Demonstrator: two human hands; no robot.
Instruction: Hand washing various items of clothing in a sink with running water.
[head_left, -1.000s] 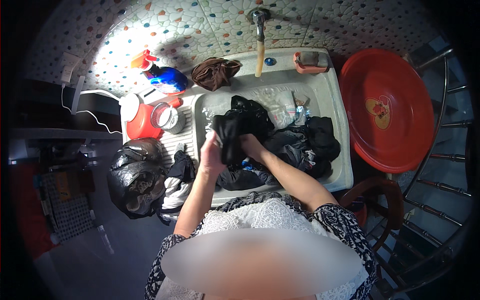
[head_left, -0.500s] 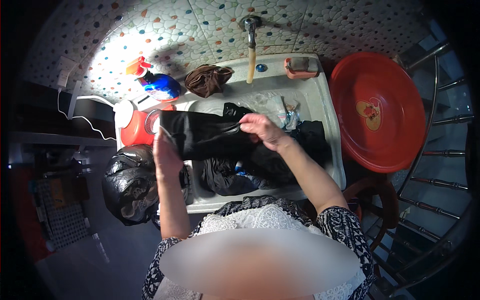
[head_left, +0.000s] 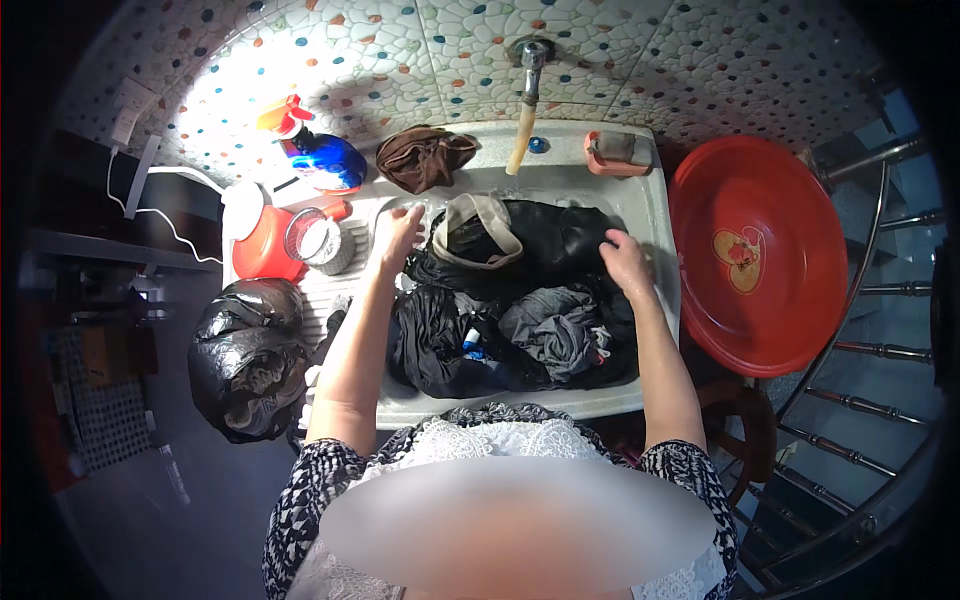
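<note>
A black garment with a beige waistband [head_left: 512, 242] lies stretched across the back of the white sink [head_left: 652, 215]. My left hand [head_left: 397, 240] is just left of the waistband, apart from it, with fingers loosely bent and nothing in them. At the garment's other end my right hand [head_left: 627, 263] hovers by the dark cloth, fingers apart; whether the fingertips touch it I cannot tell. In front lie more dark clothes [head_left: 430, 335] and a bunched grey garment [head_left: 555, 328]. A small blue and white item [head_left: 473, 345] shows between them.
A hose-tipped faucet [head_left: 525, 110] juts over the sink. Along its back rim are a blue spray bottle [head_left: 328, 160], brown cloth [head_left: 425, 157] and soap dish [head_left: 618, 153]. A red basin [head_left: 790, 300] stands right; a black plastic bag [head_left: 245, 350] hangs left.
The black garment, earlier stretched between both hands above the sink, now lies in it with its beige waistband showing. Both hands have let go and moved apart; the grey garment is uncovered.
</note>
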